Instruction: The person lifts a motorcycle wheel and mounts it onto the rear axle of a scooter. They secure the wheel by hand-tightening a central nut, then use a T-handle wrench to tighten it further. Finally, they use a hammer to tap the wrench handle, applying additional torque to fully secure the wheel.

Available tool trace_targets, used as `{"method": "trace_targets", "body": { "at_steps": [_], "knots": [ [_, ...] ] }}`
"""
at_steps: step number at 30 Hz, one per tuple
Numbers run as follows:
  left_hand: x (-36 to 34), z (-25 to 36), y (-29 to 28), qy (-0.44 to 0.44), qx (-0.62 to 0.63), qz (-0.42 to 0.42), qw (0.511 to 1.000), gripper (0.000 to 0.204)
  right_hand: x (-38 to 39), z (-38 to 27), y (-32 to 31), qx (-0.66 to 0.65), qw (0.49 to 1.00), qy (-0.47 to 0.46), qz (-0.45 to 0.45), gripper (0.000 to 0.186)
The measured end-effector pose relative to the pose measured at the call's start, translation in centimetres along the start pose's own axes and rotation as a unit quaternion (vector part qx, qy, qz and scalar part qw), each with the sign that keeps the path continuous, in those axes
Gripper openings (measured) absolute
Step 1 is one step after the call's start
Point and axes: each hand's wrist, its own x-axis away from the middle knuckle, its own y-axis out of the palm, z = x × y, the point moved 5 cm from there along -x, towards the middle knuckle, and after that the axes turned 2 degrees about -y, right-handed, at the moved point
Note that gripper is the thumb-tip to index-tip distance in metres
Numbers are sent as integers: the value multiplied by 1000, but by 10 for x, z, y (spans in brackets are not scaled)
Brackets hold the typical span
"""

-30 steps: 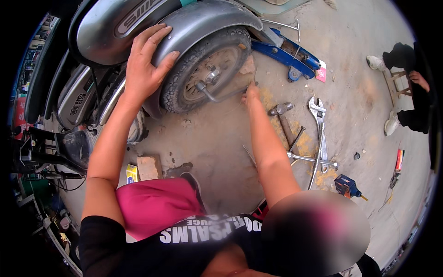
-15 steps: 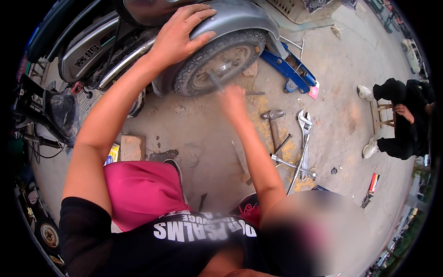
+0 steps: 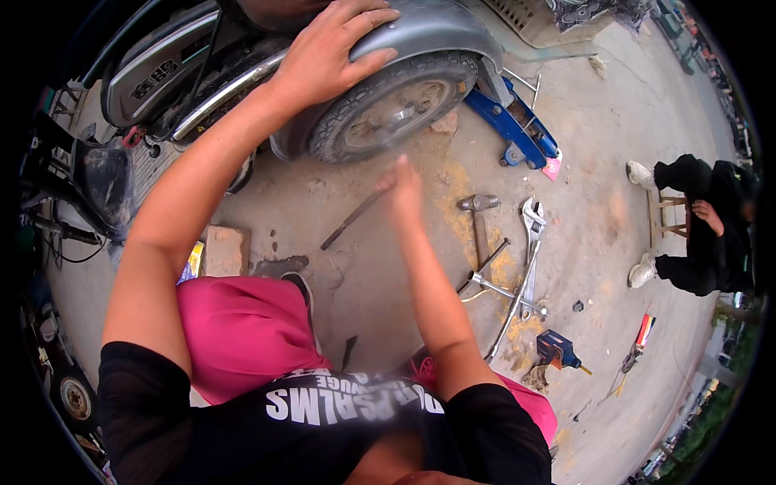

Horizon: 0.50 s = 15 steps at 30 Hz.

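Observation:
My left hand (image 3: pixel 346 47) lies open on the grey fender (image 3: pixel 440 31), its fingers spread over the curved metal above the wheel (image 3: pixel 388 113). My right hand (image 3: pixel 402 194) is in front of the wheel, slightly blurred, and closed around one end of a dark, slim metal bar (image 3: pixel 349 223). The bar's free end slants down and left above the concrete. The wheel's knobby tyre is mounted under the fender, and its dusty hub faces me. A smear of motion hides the small area between my right hand and the tyre's lower edge.
A blue floor jack (image 3: pixel 513 129) stands right of the wheel. On the ground lie a hammer (image 3: pixel 480 218), an adjustable wrench (image 3: pixel 533 222), a cross-shaped lug wrench (image 3: pixel 509 291) and a brick (image 3: pixel 226 251). A person in black (image 3: pixel 699 210) sits at the far right.
My right hand has drawn back slightly from the hub, and the bar now points down and left. My left hand stays on the fender. A blurred shape at lower right has gone.

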Motion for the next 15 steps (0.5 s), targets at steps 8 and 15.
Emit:
{"method": "trace_targets", "body": {
  "at_steps": [8,15],
  "knots": [
    [-4,1,-5,14,22,-14,1000,49,-14,19,9,-67,996,-47,-28,37],
    [-2,1,-3,6,25,-19,999,50,-3,11,27,-66,997,-28,11,37]
  ]
}}
